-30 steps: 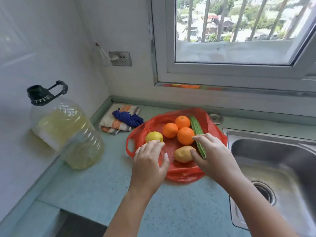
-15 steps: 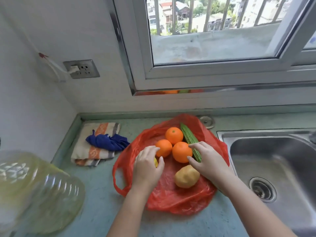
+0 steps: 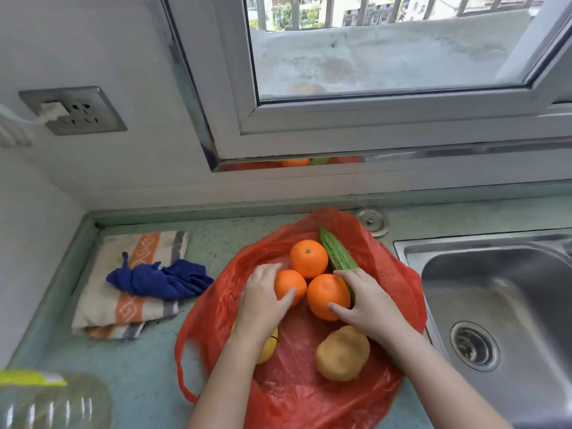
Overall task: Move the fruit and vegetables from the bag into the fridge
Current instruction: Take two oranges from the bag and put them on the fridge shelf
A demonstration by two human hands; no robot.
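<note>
While the left hand (image 3: 263, 301) curls round the left orange (image 3: 289, 283) and the right hand (image 3: 368, 305) grips the right orange (image 3: 323, 297), both fruits sit in the open red plastic bag (image 3: 399, 274) on the tabletop (image 3: 148, 360) with a third orange (image 3: 308, 258), bitter gourd (image 3: 337, 252), potato (image 3: 342, 352) and lemon (image 3: 267, 351).

— What's moved in the last second?
— My left hand (image 3: 263, 300) left the lemon (image 3: 267, 348), which is now half hidden under my wrist, and curls round the small orange (image 3: 289, 286). My right hand (image 3: 368, 300) slid from the green gourd (image 3: 335, 252) onto the near orange (image 3: 326, 297).
— And the view?
— Closer in. The oil bottle (image 3: 52, 400) has slipped to the corner.
</note>
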